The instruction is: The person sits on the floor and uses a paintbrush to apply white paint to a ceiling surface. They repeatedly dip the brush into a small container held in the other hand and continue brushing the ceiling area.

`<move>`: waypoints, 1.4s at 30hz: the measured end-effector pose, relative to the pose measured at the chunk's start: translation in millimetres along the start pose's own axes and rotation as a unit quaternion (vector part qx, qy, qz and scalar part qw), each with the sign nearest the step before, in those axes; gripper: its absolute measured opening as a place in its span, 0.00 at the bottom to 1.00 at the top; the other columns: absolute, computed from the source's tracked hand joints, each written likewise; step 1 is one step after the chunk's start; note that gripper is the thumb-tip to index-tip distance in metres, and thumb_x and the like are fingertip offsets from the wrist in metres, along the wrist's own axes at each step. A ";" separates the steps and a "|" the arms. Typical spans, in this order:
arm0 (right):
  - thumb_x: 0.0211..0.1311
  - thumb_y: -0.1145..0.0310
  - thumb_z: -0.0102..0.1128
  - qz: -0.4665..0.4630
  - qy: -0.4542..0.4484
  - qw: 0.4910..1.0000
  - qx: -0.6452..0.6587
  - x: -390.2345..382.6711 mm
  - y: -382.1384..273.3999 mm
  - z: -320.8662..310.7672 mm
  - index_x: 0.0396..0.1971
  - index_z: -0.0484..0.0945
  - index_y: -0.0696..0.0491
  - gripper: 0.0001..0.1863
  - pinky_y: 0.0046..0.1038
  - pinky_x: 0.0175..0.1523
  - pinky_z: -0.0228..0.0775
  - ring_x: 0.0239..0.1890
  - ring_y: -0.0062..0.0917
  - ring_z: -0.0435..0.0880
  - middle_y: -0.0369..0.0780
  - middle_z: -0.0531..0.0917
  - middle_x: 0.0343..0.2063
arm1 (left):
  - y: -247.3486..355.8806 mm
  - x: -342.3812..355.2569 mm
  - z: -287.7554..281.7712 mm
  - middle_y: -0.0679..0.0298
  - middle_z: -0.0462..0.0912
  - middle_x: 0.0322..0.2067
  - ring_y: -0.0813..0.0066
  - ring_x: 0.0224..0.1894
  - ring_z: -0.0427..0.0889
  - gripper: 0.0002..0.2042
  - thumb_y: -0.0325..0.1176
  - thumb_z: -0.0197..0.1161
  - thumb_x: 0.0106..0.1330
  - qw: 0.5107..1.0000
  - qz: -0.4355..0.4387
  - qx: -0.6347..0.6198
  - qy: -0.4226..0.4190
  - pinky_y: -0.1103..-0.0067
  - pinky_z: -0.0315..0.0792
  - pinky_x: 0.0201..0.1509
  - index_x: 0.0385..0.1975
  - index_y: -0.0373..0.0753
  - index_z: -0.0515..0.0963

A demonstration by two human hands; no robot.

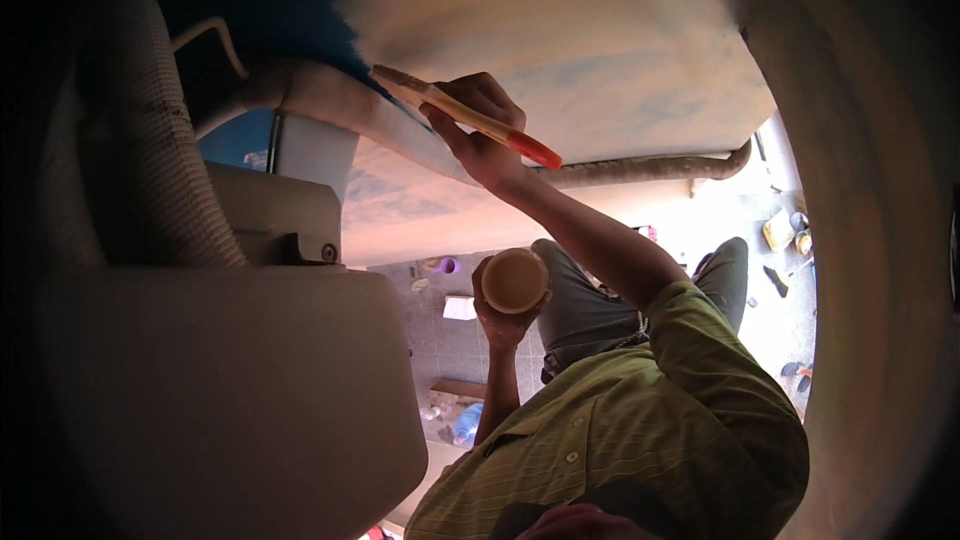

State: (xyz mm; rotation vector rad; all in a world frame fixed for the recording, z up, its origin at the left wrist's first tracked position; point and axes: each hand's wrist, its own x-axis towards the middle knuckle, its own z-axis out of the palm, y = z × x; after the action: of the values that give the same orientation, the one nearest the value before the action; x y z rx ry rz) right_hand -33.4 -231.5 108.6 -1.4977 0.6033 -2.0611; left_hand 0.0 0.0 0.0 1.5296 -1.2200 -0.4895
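My right hand (486,125) is raised and closed round the pale wooden handle of a paintbrush (465,116) with a red handle end. The brush points up and left; its bristles are at the painted surface (600,90), near where cream meets dark blue. Whether they press on it I cannot tell. Lower down, in front of my body, my left hand (500,328) grips a round cup (514,251), its open top facing up. Something pale beige shows inside the cup.
A large pale box-shaped unit (230,370) fills the lower left, with a ribbed wrapped hose (165,130) above it. A wrapped pipe (640,172) runs along the painted surface. Far below, the tiled floor holds a purple container (449,265), a blue bottle (467,424) and scattered items (778,230).
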 end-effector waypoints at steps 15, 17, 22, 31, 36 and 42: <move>0.53 0.72 0.75 -0.021 -0.004 1.000 -0.012 -7.8 7.9 -11.5 0.38 0.87 0.56 0.12 0.29 0.37 0.77 0.31 0.30 0.85 0.42 0.84 0.32 | -10.5 -25.1 4.8 0.57 0.79 0.52 0.63 0.54 0.79 0.45 0.35 0.87 0.37 1.000 -0.015 -0.004 0.001 0.66 0.75 0.60 0.59 0.37 0.70; 0.53 0.72 0.75 -0.030 -0.009 0.999 -0.013 -6.4 7.1 -9.2 0.39 0.87 0.56 0.12 0.29 0.37 0.77 0.31 0.30 0.85 0.42 0.84 0.31 | -8.0 -24.7 5.1 0.57 0.79 0.51 0.62 0.53 0.80 0.45 0.35 0.87 0.37 1.000 -0.014 0.018 0.002 0.66 0.75 0.60 0.59 0.37 0.70; 0.54 0.71 0.76 -0.006 -0.015 1.000 -0.014 -11.1 9.9 -8.2 0.39 0.87 0.56 0.12 0.29 0.36 0.77 0.31 0.30 0.85 0.42 0.84 0.31 | -9.4 -27.2 4.0 0.57 0.79 0.52 0.61 0.54 0.80 0.45 0.36 0.87 0.37 1.000 -0.004 0.007 0.000 0.66 0.75 0.60 0.60 0.36 0.69; 0.54 0.70 0.76 -0.030 -0.009 0.999 -0.041 -9.0 13.7 -4.7 0.39 0.87 0.55 0.13 0.29 0.35 0.78 0.31 0.30 0.86 0.42 0.84 0.32 | -15.8 -23.2 -2.0 0.56 0.79 0.53 0.62 0.54 0.80 0.45 0.36 0.87 0.38 1.000 -0.013 -0.008 -0.002 0.66 0.75 0.60 0.61 0.36 0.69; 0.53 0.73 0.75 -0.016 0.025 0.998 -0.059 -10.5 8.1 -14.4 0.39 0.87 0.55 0.12 0.28 0.35 0.79 0.31 0.28 0.86 0.42 0.85 0.32 | -20.6 -21.5 -3.4 0.57 0.79 0.53 0.62 0.54 0.79 0.45 0.36 0.87 0.38 1.000 -0.009 -0.021 -0.010 0.67 0.75 0.60 0.60 0.37 0.69; 0.53 0.76 0.75 -0.010 0.088 0.996 -0.029 -3.1 -7.6 -53.1 0.38 0.87 0.57 0.11 0.26 0.34 0.79 0.32 0.27 0.87 0.42 0.85 0.35 | -12.3 -20.1 -1.8 0.56 0.78 0.51 0.63 0.53 0.80 0.46 0.36 0.87 0.39 1.000 0.008 -0.001 -0.011 0.68 0.77 0.57 0.60 0.36 0.67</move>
State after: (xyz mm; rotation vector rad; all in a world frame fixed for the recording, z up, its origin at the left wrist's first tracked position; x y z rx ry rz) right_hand -84.5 -220.9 95.6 -1.3689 0.7239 -2.2243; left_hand -1.0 17.4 -16.0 1.5141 -1.2481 -0.4987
